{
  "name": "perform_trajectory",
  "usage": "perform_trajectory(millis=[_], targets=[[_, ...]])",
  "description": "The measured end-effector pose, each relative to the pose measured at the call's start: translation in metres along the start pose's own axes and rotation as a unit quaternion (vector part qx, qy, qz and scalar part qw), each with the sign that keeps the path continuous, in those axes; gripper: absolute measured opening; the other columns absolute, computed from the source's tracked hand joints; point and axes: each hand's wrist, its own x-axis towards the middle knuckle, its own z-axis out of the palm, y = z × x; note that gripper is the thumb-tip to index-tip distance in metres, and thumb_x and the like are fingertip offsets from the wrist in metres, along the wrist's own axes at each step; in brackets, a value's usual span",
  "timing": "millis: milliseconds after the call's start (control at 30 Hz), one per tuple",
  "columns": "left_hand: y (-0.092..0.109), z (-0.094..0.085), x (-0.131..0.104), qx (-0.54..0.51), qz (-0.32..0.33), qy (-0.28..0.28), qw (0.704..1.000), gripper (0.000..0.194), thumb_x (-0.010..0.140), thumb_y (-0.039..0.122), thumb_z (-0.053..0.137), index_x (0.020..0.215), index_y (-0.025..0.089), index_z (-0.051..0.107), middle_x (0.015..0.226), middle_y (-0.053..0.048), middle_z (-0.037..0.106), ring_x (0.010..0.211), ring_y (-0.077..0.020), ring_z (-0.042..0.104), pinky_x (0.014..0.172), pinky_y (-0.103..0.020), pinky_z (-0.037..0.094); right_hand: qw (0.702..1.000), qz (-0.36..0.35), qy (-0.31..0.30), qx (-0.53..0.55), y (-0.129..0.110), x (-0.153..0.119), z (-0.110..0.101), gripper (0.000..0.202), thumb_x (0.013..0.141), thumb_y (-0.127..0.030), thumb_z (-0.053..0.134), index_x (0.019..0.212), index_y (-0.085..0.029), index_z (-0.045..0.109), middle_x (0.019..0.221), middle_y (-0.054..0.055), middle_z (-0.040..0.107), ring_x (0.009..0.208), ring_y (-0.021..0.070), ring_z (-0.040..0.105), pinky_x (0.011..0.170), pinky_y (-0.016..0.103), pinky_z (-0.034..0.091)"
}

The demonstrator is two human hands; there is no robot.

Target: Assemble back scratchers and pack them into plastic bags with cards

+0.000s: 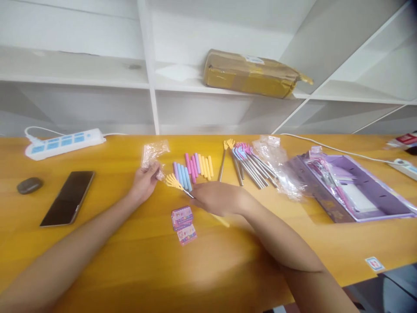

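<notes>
My left hand (145,183) pinches a small clear plastic bag (155,151) by its lower edge. In my right hand (217,198) is a telescopic back scratcher (175,181). Its yellow hand-shaped head points left toward the bag, and a yellow handle end shows below my palm. Just behind my hands lie several foam-like tubes (205,167) in purple, blue, pink and yellow. Further right, more back scratchers (252,167) with blue, pink, purple and yellow heads are heaped together. Small printed cards (184,232) lie in front, between my forearms.
A purple box (384,208) holding packaged items stands at right, beside crumpled clear plastic (283,167). On the left are a phone (68,198), a dark rounded object (30,185) and a power strip (67,144). A taped parcel (254,74) rests on the shelf behind.
</notes>
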Motion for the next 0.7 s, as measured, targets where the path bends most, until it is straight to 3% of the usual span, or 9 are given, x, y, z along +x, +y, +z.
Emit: perform_trajectory(millis=[333,700], targets=[[0.004,0.002,-0.003,0.044,-0.023,-0.071,0.996,0.033,0.072,0.037,0.097,0.075,0.013,0.075,0.07,0.0,0.066,0.058,-0.0068,0.054,0.054,-0.019,0.046,0.999,-0.013,0.04,0.017,0.005,0.015,0.005,0.033,0.11,-0.033,0.049,0.091,-0.012,0.067,0.095,0.012,0.069,0.079,0.0192,0.061,0.068,0.03,0.033],[0.003,0.001,-0.002,0.063,-0.046,-0.056,0.995,0.038,0.062,0.04,0.102,0.08,0.015,0.08,0.078,-0.002,0.075,0.072,-0.0126,0.065,0.068,-0.024,0.053,0.998,-0.027,0.044,0.042,0.013,0.023,0.005,0.033,0.111,-0.034,0.046,0.1,-0.012,0.068,0.107,0.014,0.069,0.092,0.0218,0.062,0.076,0.03,0.038]])
